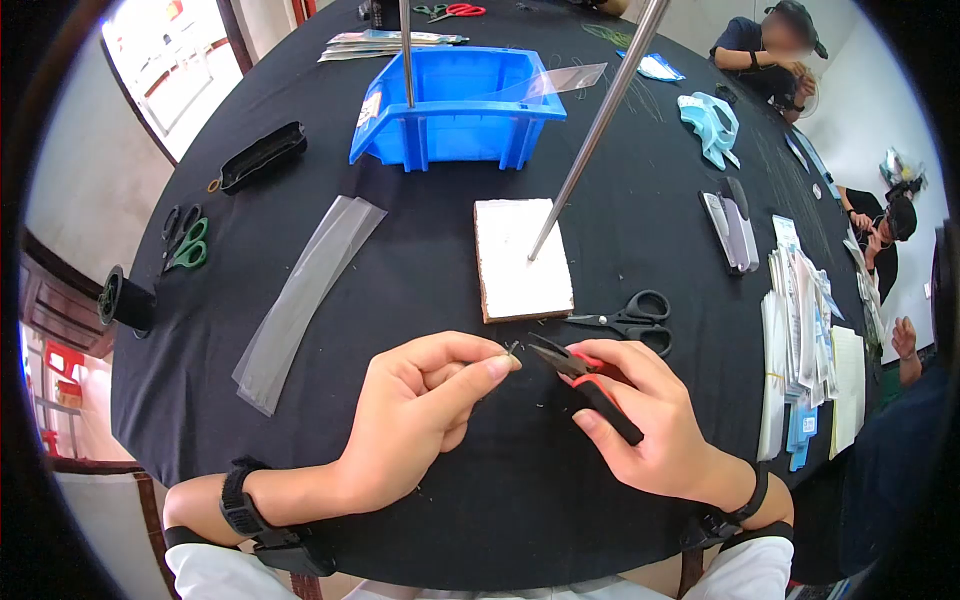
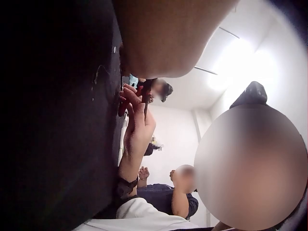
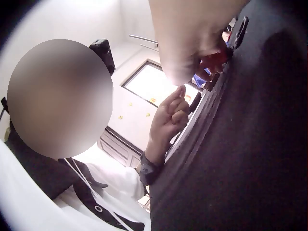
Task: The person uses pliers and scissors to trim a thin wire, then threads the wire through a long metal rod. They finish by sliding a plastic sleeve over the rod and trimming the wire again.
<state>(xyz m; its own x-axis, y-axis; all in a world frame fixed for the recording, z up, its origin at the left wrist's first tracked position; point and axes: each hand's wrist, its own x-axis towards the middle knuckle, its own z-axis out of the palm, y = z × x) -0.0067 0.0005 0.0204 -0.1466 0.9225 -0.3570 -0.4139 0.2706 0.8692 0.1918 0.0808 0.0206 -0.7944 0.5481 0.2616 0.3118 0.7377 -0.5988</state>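
Between thumb and forefinger, my left hand (image 1: 415,415) pinches a tiny dark piece with thin ends (image 1: 513,349); I cannot tell its kind. My right hand (image 1: 650,425) grips pliers (image 1: 612,410) with red and black handles. Their metal jaws point left toward the pinched piece, a small gap away from it in the head view. Just beyond the right hand lie black scissors (image 1: 630,320), beside a white block (image 1: 520,275) with a metal rod (image 1: 590,150) rising from it. In the right wrist view the left hand (image 3: 171,118) shows with its fingers curled in.
Clear plastic strips (image 1: 305,305) lie left on the black-covered table (image 1: 420,255), near green-handled scissors (image 1: 188,245) and a black spool (image 1: 125,303). A blue bin (image 1: 460,135) stands behind. To the right are a stapler (image 1: 732,230) and stacked packets (image 1: 795,340). Other people sit around the table.
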